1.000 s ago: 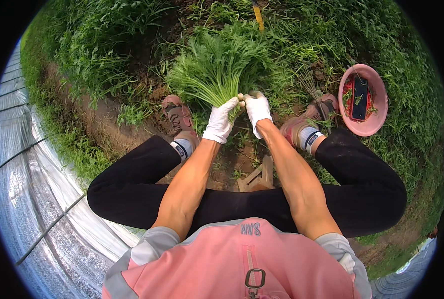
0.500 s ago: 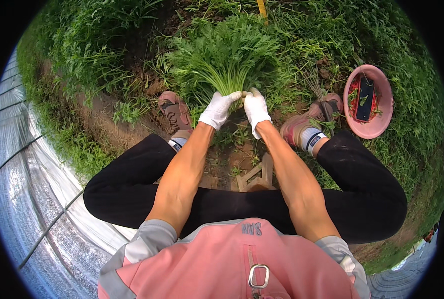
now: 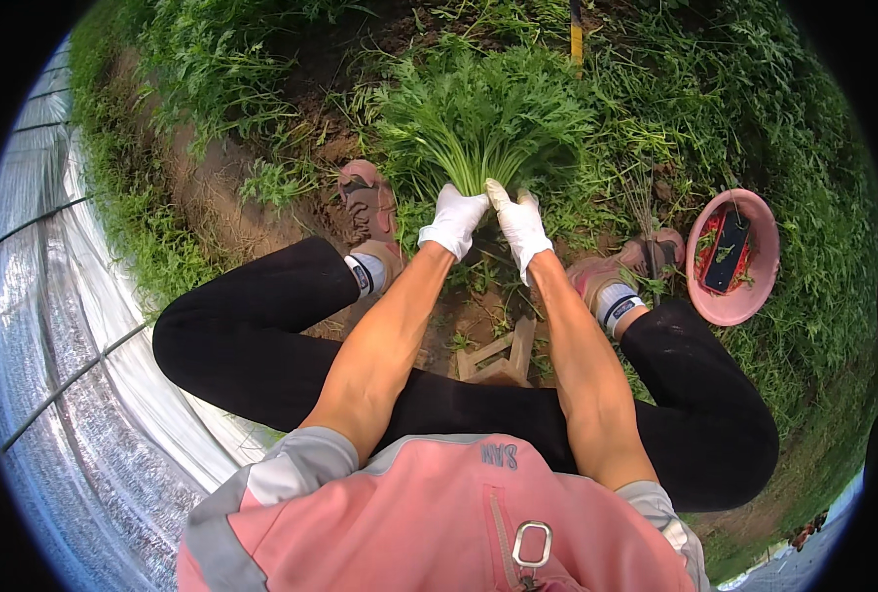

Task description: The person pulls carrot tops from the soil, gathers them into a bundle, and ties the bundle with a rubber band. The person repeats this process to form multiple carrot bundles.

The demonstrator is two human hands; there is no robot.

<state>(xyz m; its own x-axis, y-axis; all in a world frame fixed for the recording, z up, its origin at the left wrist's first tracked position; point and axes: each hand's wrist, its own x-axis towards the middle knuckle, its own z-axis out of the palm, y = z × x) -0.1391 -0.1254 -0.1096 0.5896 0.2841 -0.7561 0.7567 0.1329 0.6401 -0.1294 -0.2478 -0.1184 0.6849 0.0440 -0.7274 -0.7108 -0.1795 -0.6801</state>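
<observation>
A full bunch of feathery leafy greens [image 3: 483, 104] fans out away from me, its pale green stems gathered at the near end. My left hand [image 3: 455, 219], in a white glove, is closed around the stems from the left. Against their right side, my right hand [image 3: 521, 225], also gloved in white, presses its fingers, which point up along the stems. Both hands meet close together at the base of the bunch. The stem ends and most of the left fingers are hidden by the gloves.
A pink plastic basin [image 3: 763, 296] stands at the right, holding a dark phone-like object [image 3: 727, 253] and something red. Between my legs is a small wooden stool [image 3: 520, 347]. A yellow strip [image 3: 576, 47] lies at the far side. Growing greens surround me; plastic sheeting [image 3: 113, 345] borders the left.
The whole view has shifted and turned slightly. My right fingers have come up along the stems, where before they were curled beside the left thumb. The bunch stays in my hands.
</observation>
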